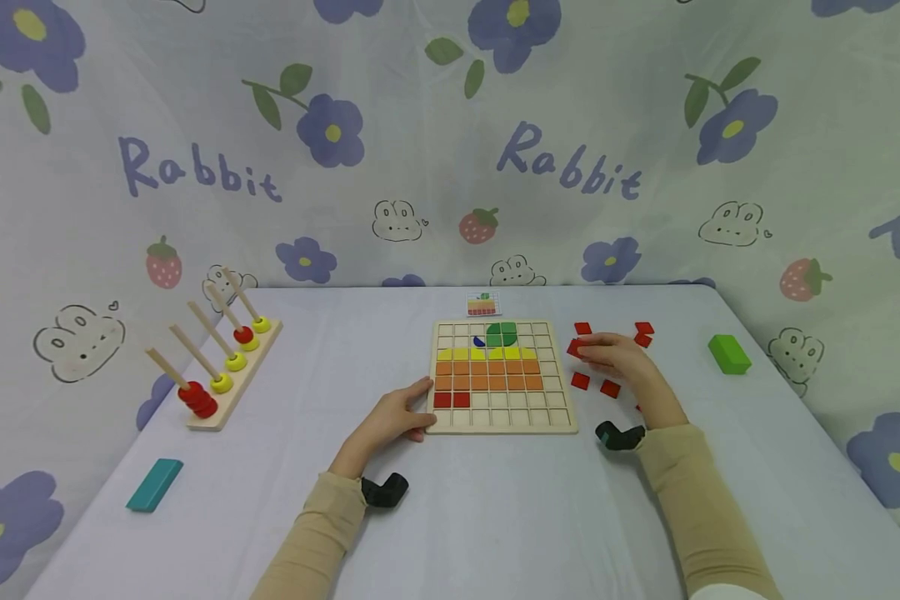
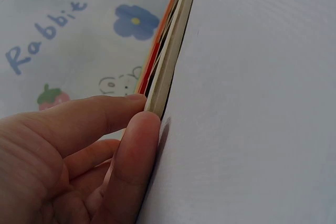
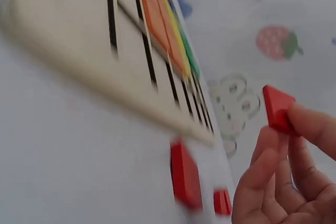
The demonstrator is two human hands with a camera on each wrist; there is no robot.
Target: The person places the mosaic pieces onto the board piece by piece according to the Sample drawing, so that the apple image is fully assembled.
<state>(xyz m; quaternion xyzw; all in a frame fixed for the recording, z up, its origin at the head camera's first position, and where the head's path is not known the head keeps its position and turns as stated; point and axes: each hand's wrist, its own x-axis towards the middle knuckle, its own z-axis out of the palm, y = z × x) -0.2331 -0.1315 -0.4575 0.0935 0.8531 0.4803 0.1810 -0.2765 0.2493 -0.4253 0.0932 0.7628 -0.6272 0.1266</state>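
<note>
My right hand (image 1: 621,358) pinches a red square tile (image 3: 278,106) between thumb and fingertips, right of the wooden grid board (image 1: 510,418). More red tiles (image 1: 610,389) lie around that hand; in the right wrist view one red tile (image 3: 186,176) sits below it. At the board's left edge, near its front corner, my left hand (image 1: 390,414) rests extended fingertips against the rim. The left wrist view shows the fingers (image 2: 136,150) touching the board's edge (image 2: 168,66). The grid holds green, blue, yellow and orange pieces, plus two red tiles (image 1: 452,400) at the left.
Behind the board lies a small picture card (image 1: 483,304). A wooden peg stand (image 1: 243,375) with red and yellow rings is at the left, a teal block (image 1: 155,485) in front of it. At the far right lies a green block (image 1: 729,354).
</note>
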